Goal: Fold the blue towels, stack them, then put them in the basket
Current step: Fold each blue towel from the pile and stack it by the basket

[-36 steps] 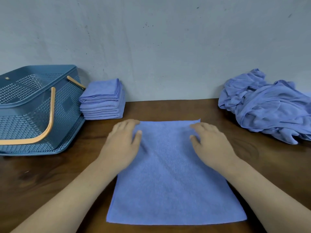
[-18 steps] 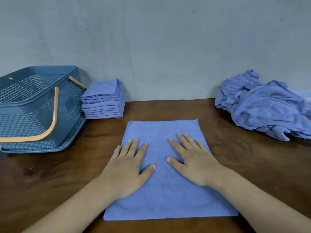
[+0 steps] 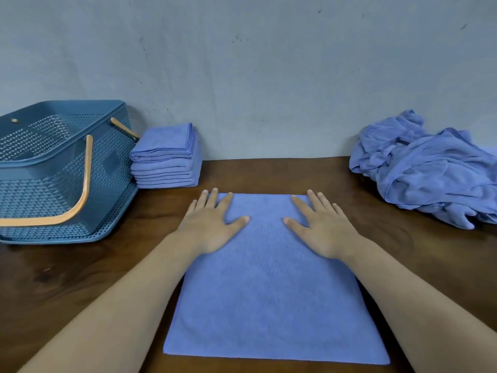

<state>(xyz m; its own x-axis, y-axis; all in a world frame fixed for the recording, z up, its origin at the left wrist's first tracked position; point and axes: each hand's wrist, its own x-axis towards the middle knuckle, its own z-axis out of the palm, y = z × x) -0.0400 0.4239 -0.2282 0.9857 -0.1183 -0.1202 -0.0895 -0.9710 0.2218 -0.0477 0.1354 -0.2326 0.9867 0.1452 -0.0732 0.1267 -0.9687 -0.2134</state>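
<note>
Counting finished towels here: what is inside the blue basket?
Inside the basket only perforated inner walls show, no towel in view; its near wall hides the floor. The folded stack sits beside it.

Plain room: dark wooden table [image 3: 269, 173] against a bare grey wall [image 3: 269, 76].

Plain wall behind a dark wooden table.
We see a pale grey-blue wall [image 3: 269, 63] with small dark specks and faint scuffs. It meets the far edge of a glossy brown wooden table [image 3: 430, 265], lit softly and evenly.
</note>
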